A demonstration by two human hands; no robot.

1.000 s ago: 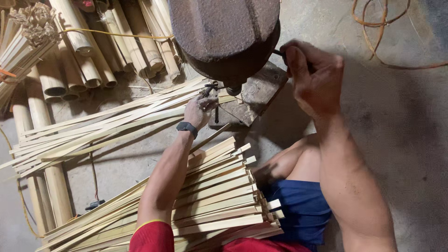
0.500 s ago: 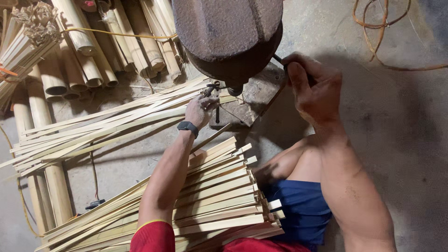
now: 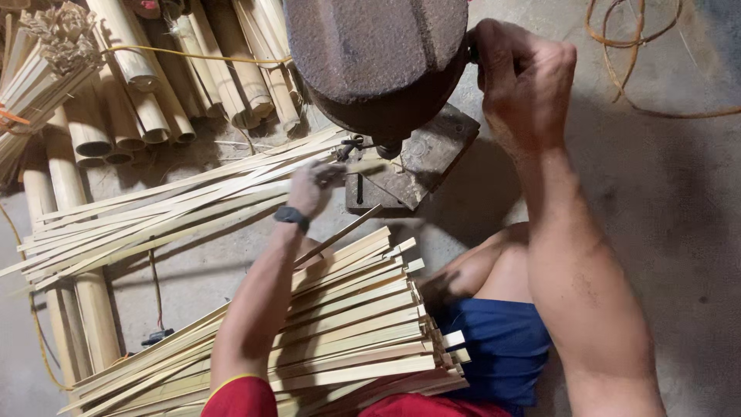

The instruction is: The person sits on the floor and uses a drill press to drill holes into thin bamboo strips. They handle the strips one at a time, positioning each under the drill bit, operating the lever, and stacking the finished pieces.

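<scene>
My left hand (image 3: pixel 312 184), with a dark watch on its wrist, pinches one thin bamboo strip (image 3: pixel 363 165) and holds its end under the rusty brown machine head (image 3: pixel 377 58), above the machine's metal base plate (image 3: pixel 413 162). My right hand (image 3: pixel 525 73) is closed around a handle at the right side of that machine head; the handle itself is mostly hidden by my fingers. A thick stack of cut bamboo strips (image 3: pixel 340 332) lies across my lap under my left forearm.
A fan of long thin bamboo strips (image 3: pixel 154 216) lies on the concrete floor to the left. Round bamboo tubes (image 3: pixel 147 93) are piled at the top left. A loose cord (image 3: pixel 633 69) loops at the top right. My bent knee in blue shorts (image 3: pixel 502 340) is below.
My right hand has stayed on the handle. My left hand has shifted slightly at the machine and now shows motion blur with the strip.
</scene>
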